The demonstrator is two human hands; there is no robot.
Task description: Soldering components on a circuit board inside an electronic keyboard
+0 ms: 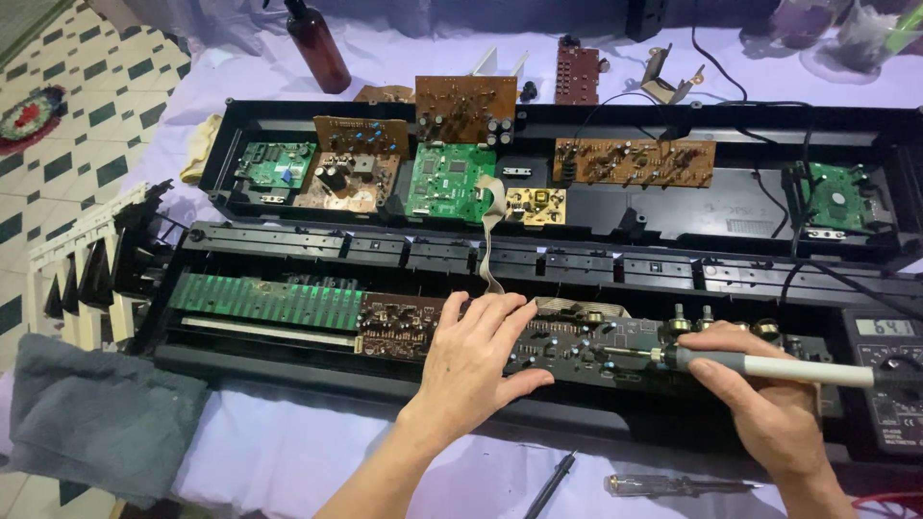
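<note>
Pressing flat, left hand (476, 351) w/ fingers spread open holds nothing, resting on dark circuit board (567, 346) inside open keyboard case (288, 360) near table's front edge. Right hand (760, 394) fingers closed round soldering iron (750, 363), tip on board; screwdriver (673, 485) lies at front edge.

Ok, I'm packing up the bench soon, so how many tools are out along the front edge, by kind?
Soldering iron, in the right hand: 1
Screwdriver, clear handle: 1
Black test probe: 1
Multimeter: 1
Total: 4
</note>
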